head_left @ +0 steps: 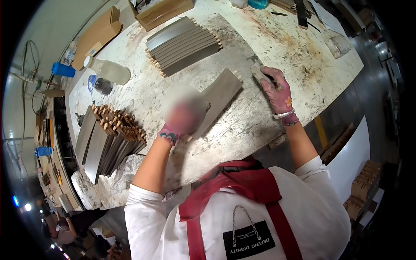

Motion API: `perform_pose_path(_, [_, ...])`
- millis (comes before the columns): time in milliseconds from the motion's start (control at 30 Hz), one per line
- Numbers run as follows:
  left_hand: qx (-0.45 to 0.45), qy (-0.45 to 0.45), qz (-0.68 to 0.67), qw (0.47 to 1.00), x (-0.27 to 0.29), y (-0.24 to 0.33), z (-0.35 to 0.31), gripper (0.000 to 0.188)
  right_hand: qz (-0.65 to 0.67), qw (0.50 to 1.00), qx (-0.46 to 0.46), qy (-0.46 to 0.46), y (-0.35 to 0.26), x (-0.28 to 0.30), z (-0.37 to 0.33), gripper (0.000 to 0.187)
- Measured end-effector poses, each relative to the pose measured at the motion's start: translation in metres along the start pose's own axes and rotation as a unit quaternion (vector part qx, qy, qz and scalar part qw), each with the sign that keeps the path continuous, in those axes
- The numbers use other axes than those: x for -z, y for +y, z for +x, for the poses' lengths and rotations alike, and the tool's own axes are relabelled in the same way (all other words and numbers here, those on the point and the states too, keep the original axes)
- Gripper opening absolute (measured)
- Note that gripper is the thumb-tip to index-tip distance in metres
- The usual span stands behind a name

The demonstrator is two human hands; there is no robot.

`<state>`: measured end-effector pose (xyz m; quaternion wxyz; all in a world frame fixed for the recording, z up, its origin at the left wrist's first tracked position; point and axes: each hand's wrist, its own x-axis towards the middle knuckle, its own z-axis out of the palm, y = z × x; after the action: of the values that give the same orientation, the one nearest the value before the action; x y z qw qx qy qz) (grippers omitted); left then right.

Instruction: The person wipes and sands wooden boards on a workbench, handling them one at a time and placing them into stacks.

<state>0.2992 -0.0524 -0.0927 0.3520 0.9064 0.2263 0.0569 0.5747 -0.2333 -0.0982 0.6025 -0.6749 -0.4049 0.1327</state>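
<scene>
A grey board point(222, 92) with small wooden pegs at its end lies slanted in front of me. My left hand point(185, 115), in a pink glove, is on the board's left side; a blurred patch hides most of its fingers. At the right, my right hand point(277, 89), in a flowered pink glove with a band at the wrist, is closed around a pale grey block point(260, 75), apart from the board. Beyond the board sits a neat stack of grey pegged boards point(184, 47). More pegged boards point(108, 143) lean together in a fanned pile at the left.
The stained white worktable point(299, 65) carries a bottle of cloudy liquid point(110, 71), a small dark jar point(102, 85) and an open cardboard box point(162, 15). A blue cup point(63, 69) is at the left edge. Crumpled plastic point(125, 173) lies by the pile. Other people work at the lower left.
</scene>
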Motion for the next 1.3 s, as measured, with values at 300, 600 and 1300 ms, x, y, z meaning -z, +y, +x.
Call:
perform_pose_path(300, [0.089, -0.019, -0.212, 0.973, -0.051, -0.050, -0.017, 0.030, -0.260, 0.899, 0.289, -0.202, -0.024, -0.097, -0.018, 0.038])
perform_pose_path(600, [0.085, 0.009, -0.173, 0.981, -0.067, -0.062, -0.023, 0.026, -0.362, 0.902, 0.188, -0.142, -0.009, -0.046, 0.037, 0.024])
perform_pose_path(1300, [0.075, 0.078, 0.108, 0.988, -0.044, 0.067, -0.090, 0.067, 0.084, 0.985, -0.127, -0.080, 0.011, 0.017, -0.021, 0.035])
